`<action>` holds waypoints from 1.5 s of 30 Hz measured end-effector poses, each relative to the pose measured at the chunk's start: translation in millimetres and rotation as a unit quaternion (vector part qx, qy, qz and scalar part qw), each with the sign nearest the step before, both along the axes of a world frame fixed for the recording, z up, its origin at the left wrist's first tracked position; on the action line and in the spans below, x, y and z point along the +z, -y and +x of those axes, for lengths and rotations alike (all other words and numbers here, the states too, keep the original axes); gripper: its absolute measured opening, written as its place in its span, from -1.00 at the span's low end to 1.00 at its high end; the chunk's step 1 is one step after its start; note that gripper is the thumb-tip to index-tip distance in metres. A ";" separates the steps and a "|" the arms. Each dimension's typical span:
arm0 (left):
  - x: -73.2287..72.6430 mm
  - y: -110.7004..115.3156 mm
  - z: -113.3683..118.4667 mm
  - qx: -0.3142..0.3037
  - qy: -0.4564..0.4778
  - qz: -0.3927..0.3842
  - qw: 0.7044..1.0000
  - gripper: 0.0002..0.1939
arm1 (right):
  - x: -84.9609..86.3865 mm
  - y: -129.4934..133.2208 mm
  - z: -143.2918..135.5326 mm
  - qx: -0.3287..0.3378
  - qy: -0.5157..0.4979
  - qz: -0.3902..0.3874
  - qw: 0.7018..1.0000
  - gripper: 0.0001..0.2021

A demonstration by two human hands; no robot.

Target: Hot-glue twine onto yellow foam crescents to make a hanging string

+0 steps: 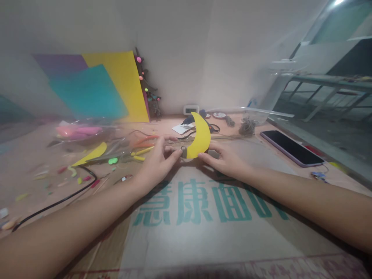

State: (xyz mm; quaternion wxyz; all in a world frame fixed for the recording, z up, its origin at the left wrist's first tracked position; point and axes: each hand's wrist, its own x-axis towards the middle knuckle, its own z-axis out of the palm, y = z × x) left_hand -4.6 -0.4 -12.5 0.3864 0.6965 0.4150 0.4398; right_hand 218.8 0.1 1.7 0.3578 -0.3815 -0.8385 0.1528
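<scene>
A yellow crescent moon cutout (202,135) stands upright between my hands, above the white printed sheet. My right hand (222,157) is closed on its lower right edge, thumb in front and fingers partly behind. At the crescent's lower left end, my left hand (161,157) pinches a small looped piece of grey-brown cord (184,151). The cord touches or lies close against the crescent; I cannot tell whether it is fixed. A second yellow cutout (91,154) lies on the table to the left.
Orange-handled pliers (145,141), yellow-handled pliers (142,154), a black cable (58,199) and small colourful scraps lie left. A phone (292,148) lies right. Behind are a cord bundle (247,127), a small white device (191,109), and coloured sheets (116,83) leaning on the wall.
</scene>
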 end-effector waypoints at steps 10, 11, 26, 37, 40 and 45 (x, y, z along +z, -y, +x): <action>7.9 3.9 -0.8 -0.004 -0.122 0.063 0.991 -0.76 | -1.7 1.0 0.1 0.002 0.011 0.013 1.000 -0.80; 8.4 4.4 -0.5 -0.003 -0.131 0.067 0.989 -0.76 | -1.9 0.8 0.1 0.005 0.010 0.013 1.000 -0.80; 9.7 7.4 0.9 0.006 -0.145 0.074 0.987 -0.80 | 0.4 3.0 -2.0 0.044 0.020 0.014 0.999 -0.84; 4.3 -2.8 3.6 0.000 -0.008 -0.014 1.000 -0.73 | -4.9 0.8 -0.6 0.039 0.025 0.081 0.996 -0.81; 5.1 -4.1 2.7 -0.003 -0.007 -0.024 1.000 -0.68 | -5.7 -0.7 0.6 0.057 0.045 0.105 0.992 -0.78; 10.1 -1.1 0.7 -0.003 -0.038 -0.031 0.999 -0.65 | -5.1 -1.3 2.1 0.072 0.085 0.103 0.988 -0.79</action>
